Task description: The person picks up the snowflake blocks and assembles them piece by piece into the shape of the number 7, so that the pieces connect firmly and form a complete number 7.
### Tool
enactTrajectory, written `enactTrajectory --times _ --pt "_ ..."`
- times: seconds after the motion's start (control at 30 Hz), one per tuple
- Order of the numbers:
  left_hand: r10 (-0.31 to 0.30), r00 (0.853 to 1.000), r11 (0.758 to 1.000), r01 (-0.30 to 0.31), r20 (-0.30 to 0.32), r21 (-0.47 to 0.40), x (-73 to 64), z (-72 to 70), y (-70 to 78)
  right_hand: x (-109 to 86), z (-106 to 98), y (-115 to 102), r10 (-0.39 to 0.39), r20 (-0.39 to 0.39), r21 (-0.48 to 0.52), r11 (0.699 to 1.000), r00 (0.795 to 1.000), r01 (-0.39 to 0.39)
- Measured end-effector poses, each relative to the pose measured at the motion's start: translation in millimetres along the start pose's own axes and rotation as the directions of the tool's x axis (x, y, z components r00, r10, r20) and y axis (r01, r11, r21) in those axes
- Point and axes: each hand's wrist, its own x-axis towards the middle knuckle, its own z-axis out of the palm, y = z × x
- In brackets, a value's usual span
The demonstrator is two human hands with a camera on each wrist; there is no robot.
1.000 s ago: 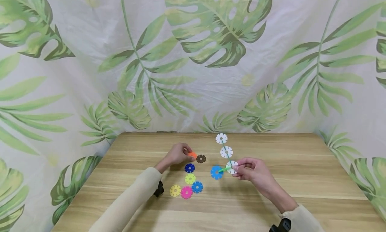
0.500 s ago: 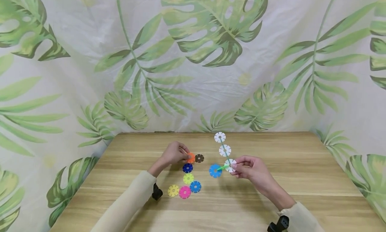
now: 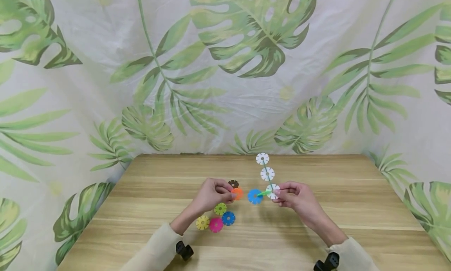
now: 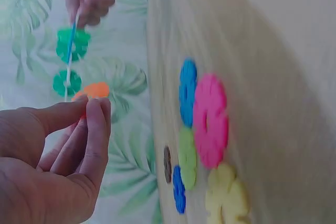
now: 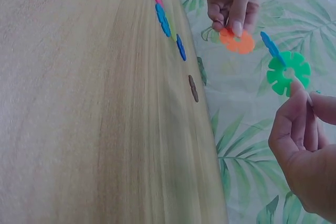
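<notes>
My left hand (image 3: 211,194) pinches an orange notched disc (image 3: 239,196) by its edge between thumb and fingers, held above the table. To its right, my right hand (image 3: 296,199) grips a linked build of notched discs by the lowest white disc (image 3: 269,194). Two more white discs, one of them the middle white disc (image 3: 264,176), rise above it in a slanting row. Green discs join them edge-on; one green disc (image 5: 301,66) shows its face in the right wrist view. A blue disc (image 3: 251,200) sticks out leftward from the build, a short gap from the orange one.
On the wooden table (image 3: 267,247) lie loose discs: brown (image 3: 230,182), yellow-green (image 3: 217,210), medium blue (image 3: 226,221), pink (image 3: 213,226) and yellow (image 3: 199,224). A dark blue disc (image 4: 179,192) appears in the left wrist view, hidden by the left hand from the head. Leaf-print cloth (image 3: 225,106) hangs behind.
My left hand has lifted the orange disc from beside the brown one and carried it right, toward the blue disc. The right hand with its build has barely moved.
</notes>
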Motion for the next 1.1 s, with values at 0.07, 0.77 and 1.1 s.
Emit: enactTrajectory --times 0.07,0.77,1.1 --pt "0.010 1.000 1.000 -0.010 0.010 -0.016 -5.5 5.8 1.5 0.1 -0.7 0.7 0.004 -0.005 -0.006 1.000 1.000 -0.004" --pt "0.174 0.981 0.958 -0.147 -0.091 0.245 -25.4 28.8 8.6 -0.3 5.9 4.5 0.008 0.001 -0.002 1.000 1.000 -0.008" --pt "0.394 0.916 0.868 -0.342 -0.079 0.361 -33.2 37.1 14.1 -2.2 10.7 0.8 0.004 0.004 -0.040 0.999 1.000 -0.004"
